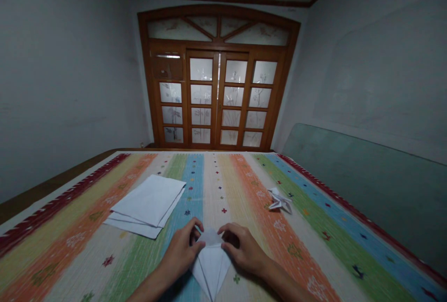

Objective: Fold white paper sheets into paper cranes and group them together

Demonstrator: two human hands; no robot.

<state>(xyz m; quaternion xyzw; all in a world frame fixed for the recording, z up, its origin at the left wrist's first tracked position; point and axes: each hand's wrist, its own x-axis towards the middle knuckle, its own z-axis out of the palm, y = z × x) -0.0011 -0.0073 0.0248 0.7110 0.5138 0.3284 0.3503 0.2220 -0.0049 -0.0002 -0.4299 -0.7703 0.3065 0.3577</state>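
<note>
A partly folded white paper point(212, 265), pointed toward me, lies on the striped cloth point(314, 241) near the front edge. My left hand point(182, 251) pinches the paper's upper left corner with curled fingers. My right hand point(242, 248) presses and pinches its upper right corner. Both thumbs and forefingers meet near the top fold.
A stack of white paper sheets point(148, 205) lies to the left of my hands. A small finished folded paper figure point(280, 200) sits to the right, farther back. Wooden doors with frosted glass panes point(218, 99) stand behind; a green panel point(366, 185) runs along the right wall.
</note>
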